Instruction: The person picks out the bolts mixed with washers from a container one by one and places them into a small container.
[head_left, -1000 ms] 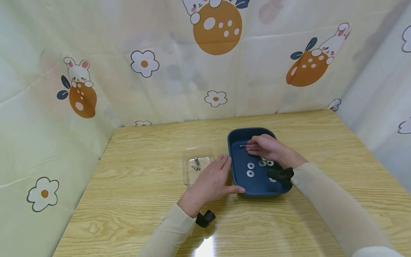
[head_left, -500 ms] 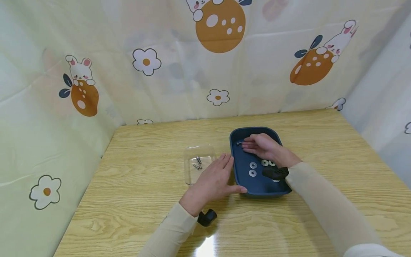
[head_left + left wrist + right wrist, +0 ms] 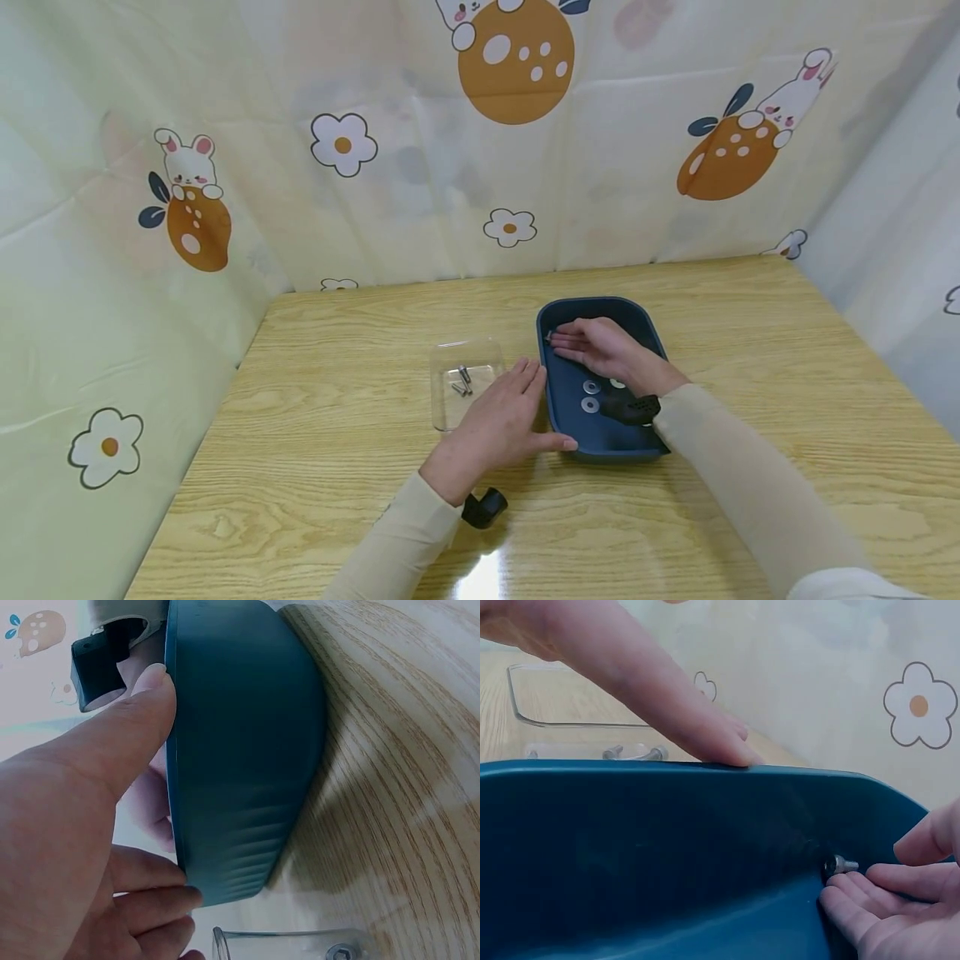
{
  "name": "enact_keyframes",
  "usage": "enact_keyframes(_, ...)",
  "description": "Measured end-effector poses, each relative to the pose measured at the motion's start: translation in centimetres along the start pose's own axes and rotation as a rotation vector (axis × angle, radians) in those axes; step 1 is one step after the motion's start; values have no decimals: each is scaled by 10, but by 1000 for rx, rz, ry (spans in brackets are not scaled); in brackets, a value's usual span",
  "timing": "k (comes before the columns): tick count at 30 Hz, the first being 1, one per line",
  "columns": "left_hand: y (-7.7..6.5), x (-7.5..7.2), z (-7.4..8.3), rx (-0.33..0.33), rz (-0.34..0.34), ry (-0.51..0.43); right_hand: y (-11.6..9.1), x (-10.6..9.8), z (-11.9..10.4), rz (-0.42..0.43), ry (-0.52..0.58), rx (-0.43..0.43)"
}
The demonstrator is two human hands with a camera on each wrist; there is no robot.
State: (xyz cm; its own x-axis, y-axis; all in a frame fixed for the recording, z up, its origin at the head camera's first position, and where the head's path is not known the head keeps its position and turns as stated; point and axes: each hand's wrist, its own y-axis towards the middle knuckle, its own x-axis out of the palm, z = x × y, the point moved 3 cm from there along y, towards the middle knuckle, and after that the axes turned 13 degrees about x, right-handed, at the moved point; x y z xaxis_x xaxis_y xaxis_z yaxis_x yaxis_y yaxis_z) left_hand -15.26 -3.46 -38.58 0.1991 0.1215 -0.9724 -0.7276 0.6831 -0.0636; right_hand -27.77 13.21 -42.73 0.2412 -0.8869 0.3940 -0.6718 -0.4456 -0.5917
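Note:
In the head view my left hand [image 3: 491, 421] rests along the left side of a dark blue bin [image 3: 611, 456]. Its fingers lie straight against the rim, and the thumb touches the front left corner. My right hand [image 3: 603, 348] is inside the bin, palm turned sideways. At its fingertips a small socket-head bolt [image 3: 841, 865] sits against the bin's left wall in the right wrist view. The fingers there are lightly bent, with the thumb apart from the bolt. Flat washers [image 3: 591, 387] lie on the bin floor, some hidden under my right wrist.
Left of the bin stands a clear plastic box [image 3: 436, 408], partly behind my left hand, holding several bolts [image 3: 464, 380]. The wooden table [image 3: 337, 400] carries both containers. A patterned curtain [image 3: 420, 183] hangs along its back and sides.
My right hand has moved left across the bin, and the bolt has slid with its fingertips to the left wall. My left hand stays on the rim.

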Motion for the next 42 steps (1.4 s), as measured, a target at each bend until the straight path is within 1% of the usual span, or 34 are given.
enact_keyframes(6, 0, 0, 0, 1, -1, 4, 4, 5, 2, 12, 7, 10)
enact_keyframes(13, 1, 0, 0, 2, 0, 9, 6, 5, 2, 59, -40, 20)
enact_keyframes(19, 0, 0, 0, 18, 13, 16, 6, 5, 1, 91, -82, -2)
enact_keyframes(27, -1, -1, -1, 14, 9, 13, 5, 6, 0, 82, -64, -38)
enact_keyframes(31, -1, -1, 0, 12, 1, 14, 7, 6, 1, 83, -98, -56)
enact_keyframes(35, 0, -1, 0, 13, -3, 17, 7, 7, 1, 98, -140, -49)
enact_keyframes(42, 0, -2, 1, 4, -9, 18, 6, 6, 1, 110, -169, -34)
